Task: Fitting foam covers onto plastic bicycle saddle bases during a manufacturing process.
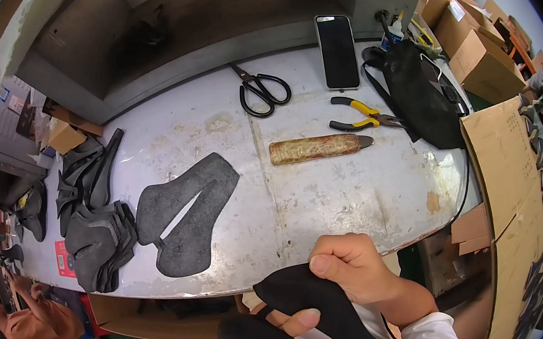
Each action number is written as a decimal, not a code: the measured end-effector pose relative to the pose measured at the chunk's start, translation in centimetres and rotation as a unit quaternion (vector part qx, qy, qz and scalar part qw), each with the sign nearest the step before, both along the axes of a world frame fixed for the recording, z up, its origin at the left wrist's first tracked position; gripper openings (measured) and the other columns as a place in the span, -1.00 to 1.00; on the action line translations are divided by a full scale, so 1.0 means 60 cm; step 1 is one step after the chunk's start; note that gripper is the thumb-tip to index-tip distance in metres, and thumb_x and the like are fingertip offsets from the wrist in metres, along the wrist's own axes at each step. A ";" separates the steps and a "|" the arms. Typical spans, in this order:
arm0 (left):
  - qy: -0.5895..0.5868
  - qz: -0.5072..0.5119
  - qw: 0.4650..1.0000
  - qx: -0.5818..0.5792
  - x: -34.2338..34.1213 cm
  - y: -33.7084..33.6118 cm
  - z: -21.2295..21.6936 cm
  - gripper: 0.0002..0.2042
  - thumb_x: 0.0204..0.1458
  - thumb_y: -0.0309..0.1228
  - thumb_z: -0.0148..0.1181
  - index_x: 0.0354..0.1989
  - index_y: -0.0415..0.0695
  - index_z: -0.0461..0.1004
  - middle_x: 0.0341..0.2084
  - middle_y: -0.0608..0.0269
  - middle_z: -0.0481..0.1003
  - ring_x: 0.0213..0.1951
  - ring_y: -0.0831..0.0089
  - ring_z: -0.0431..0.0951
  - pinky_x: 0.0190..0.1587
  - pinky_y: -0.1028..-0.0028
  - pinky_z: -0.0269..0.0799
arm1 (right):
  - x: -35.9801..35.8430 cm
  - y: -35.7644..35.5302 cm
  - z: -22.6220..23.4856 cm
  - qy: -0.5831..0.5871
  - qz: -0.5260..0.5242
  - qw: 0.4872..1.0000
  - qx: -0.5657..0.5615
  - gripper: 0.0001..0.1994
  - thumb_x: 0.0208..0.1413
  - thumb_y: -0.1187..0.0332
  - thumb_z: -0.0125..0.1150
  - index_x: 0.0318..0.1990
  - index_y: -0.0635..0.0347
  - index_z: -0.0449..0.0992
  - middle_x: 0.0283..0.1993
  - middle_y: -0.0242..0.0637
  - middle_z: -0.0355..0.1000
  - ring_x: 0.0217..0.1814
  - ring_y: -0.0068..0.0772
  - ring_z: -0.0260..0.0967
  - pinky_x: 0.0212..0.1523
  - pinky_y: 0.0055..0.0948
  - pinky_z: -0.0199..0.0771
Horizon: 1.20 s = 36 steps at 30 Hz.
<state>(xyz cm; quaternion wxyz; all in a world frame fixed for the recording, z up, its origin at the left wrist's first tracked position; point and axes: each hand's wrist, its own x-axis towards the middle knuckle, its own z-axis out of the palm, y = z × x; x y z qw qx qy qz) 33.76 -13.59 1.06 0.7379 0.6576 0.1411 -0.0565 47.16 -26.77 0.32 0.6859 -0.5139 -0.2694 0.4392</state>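
Note:
Both hands hold a black, curved cut piece of soft material (302, 296) just below the near edge of the white worktable (331, 203). My right hand (356, 268) is closed over the piece's upper edge, thumb on top. Most of my left hand (297, 319) is hidden under the piece; only a thumb and fingertips show, pinching it from below. On the table ahead of the hands lies a single grey cut piece (185, 215) with a long slit.
A stack of grey cut pieces (99, 240) sits at the table's left. Farther back lie black scissors (263, 92), a phone (337, 51), yellow-handled pliers (360, 116), a wooden-handled tool (317, 148) and a black bag (419, 95). Cardboard boxes (474, 40) stand right; a person in orange (38, 327) is lower left.

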 end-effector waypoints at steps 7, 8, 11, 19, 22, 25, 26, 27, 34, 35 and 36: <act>-0.135 0.062 0.987 0.068 -0.007 0.028 -0.036 -0.85 0.16 -0.47 0.02 -0.15 -0.20 0.47 -0.35 0.24 0.48 -0.22 0.36 0.45 -0.17 0.37 0.37 | -0.025 -0.025 -0.024 0.347 -0.078 0.935 0.001 -0.76 0.29 0.30 0.12 -0.37 0.26 0.48 -0.52 -0.53 0.33 -0.46 -0.80 0.15 -0.48 -0.66 0.15; -0.159 0.089 0.981 0.067 0.007 0.027 -0.018 -0.85 0.18 -0.44 0.02 -0.17 -0.19 0.46 -0.34 0.27 0.48 -0.27 0.43 0.45 -0.22 0.44 0.36 | -0.025 -0.042 -0.021 0.173 0.013 0.984 -0.039 -0.75 0.30 0.29 0.12 -0.39 0.26 0.48 -0.54 -0.53 0.34 -0.48 -0.79 0.15 -0.50 -0.64 0.14; -0.034 0.119 0.992 -0.022 0.002 0.029 -0.012 -0.85 0.22 -0.41 -0.02 -0.21 -0.19 0.47 -0.31 0.24 0.49 -0.32 0.49 0.44 -0.29 0.50 0.35 | -0.013 -0.073 -0.030 -0.075 0.149 0.983 -0.074 -0.70 0.29 0.28 0.12 -0.42 0.31 0.52 -0.58 -0.51 0.35 -0.51 -0.77 0.17 -0.51 -0.60 0.18; -0.130 0.139 0.929 -0.317 0.033 -0.009 -0.041 -0.52 0.33 -0.05 -0.25 -0.26 -0.23 0.46 -0.53 0.29 0.43 -0.47 0.45 0.40 -0.37 0.48 0.32 | -0.048 -0.052 -0.053 0.056 0.008 0.995 0.083 -0.71 0.27 0.34 0.11 -0.41 0.42 0.51 -0.56 -0.33 0.45 -0.55 -0.60 0.34 -0.52 -0.52 0.22; -0.112 0.087 0.890 -0.432 0.010 -0.024 -0.094 -0.67 0.26 -0.17 -0.07 -0.20 -0.23 0.45 -0.52 0.27 0.43 -0.48 0.45 0.42 -0.41 0.51 0.29 | -0.042 -0.068 -0.078 0.016 0.030 0.994 0.102 -0.76 0.26 0.38 0.12 -0.36 0.42 0.54 -0.55 -0.25 0.47 -0.56 -0.53 0.37 -0.53 -0.50 0.27; 0.056 -0.055 0.861 -0.503 0.001 0.008 -0.124 -0.50 -0.14 -0.40 0.40 0.00 -0.27 0.38 -0.39 0.23 0.49 -0.34 0.38 0.52 -0.28 0.52 0.42 | -0.023 -0.062 -0.052 -0.103 -0.006 0.988 0.112 -0.76 0.23 0.37 0.17 -0.38 0.40 0.54 -0.58 -0.24 0.45 -0.60 -0.49 0.36 -0.56 -0.47 0.28; -0.085 -0.064 0.901 -0.421 0.008 0.006 -0.098 -0.47 -0.10 -0.40 0.38 0.05 -0.30 0.36 -0.36 0.21 0.50 -0.27 0.38 0.53 -0.18 0.51 0.42 | -0.017 -0.058 -0.044 -0.100 -0.007 0.989 0.112 -0.76 0.23 0.37 0.17 -0.38 0.40 0.54 -0.58 -0.24 0.45 -0.60 -0.49 0.36 -0.56 -0.47 0.28; -0.224 -0.071 0.916 -0.325 0.013 0.003 -0.067 -0.45 -0.06 -0.40 0.36 0.11 -0.33 0.33 -0.32 0.19 0.52 -0.19 0.37 0.54 -0.08 0.51 0.42 | -0.011 -0.053 -0.034 -0.164 -0.031 0.982 0.084 -0.76 0.22 0.35 0.19 -0.40 0.39 0.53 -0.60 -0.26 0.43 -0.62 -0.49 0.35 -0.58 -0.46 0.27; -0.080 0.133 0.982 -0.107 -0.002 -0.003 -0.027 -0.64 0.16 -0.58 0.06 0.15 -0.35 0.32 -0.17 0.19 0.53 -0.06 0.48 0.48 0.09 0.41 0.33 | -0.019 -0.056 -0.057 0.112 -0.112 0.985 0.068 -0.65 0.25 0.23 0.15 0.02 0.32 0.34 -0.22 -0.12 0.49 -0.12 -0.43 0.45 -0.20 -0.51 0.44; -0.066 0.215 0.967 -0.116 -0.004 -0.007 -0.021 -0.60 0.11 -0.58 0.09 0.15 -0.33 0.32 -0.09 0.16 0.51 -0.03 0.42 0.48 0.16 0.33 0.30 | -0.022 -0.052 -0.050 0.146 -0.125 0.978 0.079 -0.61 0.23 0.25 0.18 0.06 0.32 0.29 -0.18 -0.07 0.48 -0.05 -0.39 0.44 -0.15 -0.51 0.44; -0.118 0.234 0.964 -0.053 -0.010 -0.001 -0.042 -0.56 0.12 -0.57 0.08 0.20 -0.33 0.27 -0.06 0.14 0.48 0.00 0.42 0.47 0.19 0.33 0.28 | -0.027 -0.051 -0.052 0.147 -0.121 0.978 0.082 -0.61 0.23 0.25 0.18 0.06 0.32 0.29 -0.18 -0.07 0.48 -0.05 -0.39 0.44 -0.15 -0.51 0.44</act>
